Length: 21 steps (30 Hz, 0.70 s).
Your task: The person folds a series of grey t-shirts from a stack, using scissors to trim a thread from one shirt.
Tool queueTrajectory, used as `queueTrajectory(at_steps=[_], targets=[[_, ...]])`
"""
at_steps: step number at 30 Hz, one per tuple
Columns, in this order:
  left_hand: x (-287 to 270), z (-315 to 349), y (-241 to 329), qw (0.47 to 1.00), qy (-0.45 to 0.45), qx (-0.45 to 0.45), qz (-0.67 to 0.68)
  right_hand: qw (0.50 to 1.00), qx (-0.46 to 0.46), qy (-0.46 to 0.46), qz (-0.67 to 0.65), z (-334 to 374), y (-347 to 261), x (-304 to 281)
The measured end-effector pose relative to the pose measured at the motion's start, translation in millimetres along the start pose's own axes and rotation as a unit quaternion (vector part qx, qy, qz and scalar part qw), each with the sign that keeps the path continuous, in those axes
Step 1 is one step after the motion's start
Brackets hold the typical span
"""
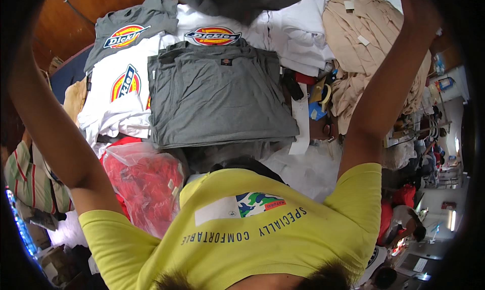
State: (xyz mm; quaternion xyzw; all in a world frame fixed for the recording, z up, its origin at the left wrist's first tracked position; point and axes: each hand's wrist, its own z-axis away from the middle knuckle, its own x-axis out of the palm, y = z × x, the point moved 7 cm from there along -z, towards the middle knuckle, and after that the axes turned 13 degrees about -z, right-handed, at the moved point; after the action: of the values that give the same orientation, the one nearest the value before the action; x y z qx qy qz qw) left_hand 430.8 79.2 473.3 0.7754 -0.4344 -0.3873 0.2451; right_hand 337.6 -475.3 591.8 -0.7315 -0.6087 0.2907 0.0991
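Observation:
Both my arms are raised and spread wide; my left forearm [48, 123] runs up to the dark left rim and my right forearm [381, 70] to the top right. Neither hand shows its fingers within the picture. At the top centre hangs a dark grey cloth [247, 1], cut off by the upper edge; what holds it is hidden. Below it, a stack of grey T-shirts [217, 95] lies flat with neck labels up. White T-shirts [118, 70] with a coloured print lie to its left, and another grey printed T-shirt [134, 19] behind those.
A clear plastic bag of red cloth [146, 176] sits near left. White folded garments [298, 30] and a beige cloth pile [364, 42] fill the back right. Small tools and a paper strip [301, 123] lie beside the stack. Another person [404, 224] is at far right.

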Motion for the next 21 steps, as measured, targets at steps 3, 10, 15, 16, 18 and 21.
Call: queueTrajectory(at_steps=[3,10,15,16,18,21], targets=[[-1,100,-98,0.969,-0.102,-0.182,-0.134,0.953,0.232,-0.039,0.189,119,80,-24],[135,342,-118,0.932,-0.211,-0.287,0.063,0.884,0.441,-0.152,-0.017,369,105,113],[154,416,-120,0.859,-0.274,-0.426,0.069,0.759,0.646,-0.041,-0.062,508,110,143],[158,419,-110,0.846,-0.260,-0.456,0.096,0.737,0.669,-0.005,-0.097,523,109,147],[158,424,-115,0.850,-0.242,-0.460,0.083,0.704,0.692,0.050,-0.154,541,111,152],[155,444,-137,0.838,-0.210,-0.492,0.104,0.675,0.711,0.076,-0.182,551,115,154]])
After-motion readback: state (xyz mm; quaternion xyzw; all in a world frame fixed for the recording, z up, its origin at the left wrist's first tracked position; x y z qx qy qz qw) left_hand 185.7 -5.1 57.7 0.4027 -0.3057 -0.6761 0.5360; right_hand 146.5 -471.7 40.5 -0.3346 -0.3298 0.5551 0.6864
